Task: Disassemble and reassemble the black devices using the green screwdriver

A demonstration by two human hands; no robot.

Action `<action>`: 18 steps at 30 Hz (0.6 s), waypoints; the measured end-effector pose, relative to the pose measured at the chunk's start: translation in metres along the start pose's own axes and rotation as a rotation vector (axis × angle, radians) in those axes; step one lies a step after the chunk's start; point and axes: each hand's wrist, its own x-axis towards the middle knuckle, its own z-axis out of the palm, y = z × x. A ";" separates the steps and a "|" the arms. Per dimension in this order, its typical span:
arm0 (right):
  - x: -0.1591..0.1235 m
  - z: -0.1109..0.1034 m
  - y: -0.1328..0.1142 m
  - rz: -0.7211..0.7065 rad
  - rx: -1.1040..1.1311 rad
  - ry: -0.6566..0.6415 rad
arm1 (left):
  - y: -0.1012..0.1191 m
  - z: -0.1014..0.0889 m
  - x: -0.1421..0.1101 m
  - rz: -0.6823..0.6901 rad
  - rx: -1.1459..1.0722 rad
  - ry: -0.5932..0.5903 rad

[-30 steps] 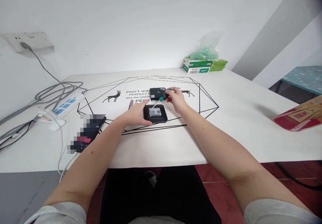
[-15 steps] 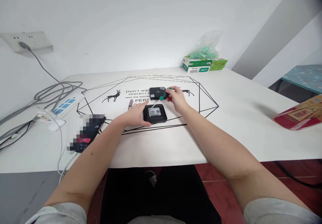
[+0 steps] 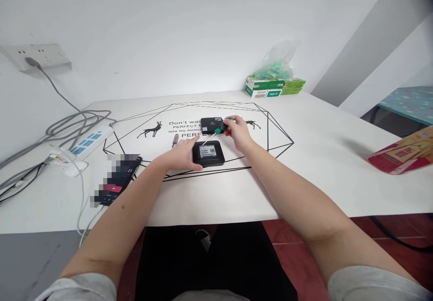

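A flat black square box (image 3: 219, 158) lies on the table with its white printed label facing up. My left hand (image 3: 184, 155) grips its left side, the thumb at the near corner and a finger at the far one. In my right hand (image 3: 237, 132) is a screwdriver (image 3: 219, 128) with a green and black handle, its thin shaft slanting down to the left. The tip meets the box at or near the label's upper edge; the exact spot is too small to make out. Just behind lies a second black square piece (image 3: 209, 124), partly covered by the screwdriver and my right hand.
Beyond my left fingers is a small pinkish handle-like thing (image 3: 176, 139). A phone (image 3: 123, 179) lies by my left forearm, with a power strip (image 3: 88, 142) and grey cables (image 3: 76, 125) farther left. Green boxes (image 3: 265, 84) stand at the back, a red-and-tan package (image 3: 402, 152) at right.
Almost nothing has moved. Both hands keep their places, and the screwdriver stays at nearly the same slant against the box.
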 end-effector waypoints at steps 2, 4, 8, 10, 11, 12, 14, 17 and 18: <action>0.000 0.000 0.000 0.002 0.001 0.000 | -0.002 0.002 0.002 0.004 0.005 -0.014; 0.000 0.000 0.001 0.002 0.006 0.004 | -0.002 0.002 0.002 -0.013 -0.008 -0.009; 0.005 -0.003 0.003 0.002 0.022 0.020 | -0.001 -0.002 0.000 -0.053 -0.029 -0.028; 0.007 -0.004 0.005 0.005 0.034 0.034 | -0.004 -0.005 -0.002 -0.071 -0.054 -0.043; 0.007 -0.004 0.006 0.011 0.043 0.031 | -0.007 -0.007 -0.002 -0.076 -0.072 -0.031; 0.007 -0.004 0.007 0.018 0.052 0.017 | -0.010 -0.009 -0.002 -0.078 -0.096 0.003; 0.004 -0.001 0.010 0.028 0.057 -0.053 | -0.019 -0.013 0.000 -0.081 -0.122 0.137; 0.000 0.004 0.017 0.013 0.013 -0.199 | -0.031 -0.015 0.007 -0.138 -0.154 0.404; -0.001 0.005 0.020 -0.002 -0.012 -0.234 | -0.034 -0.016 0.009 -0.183 -0.161 0.474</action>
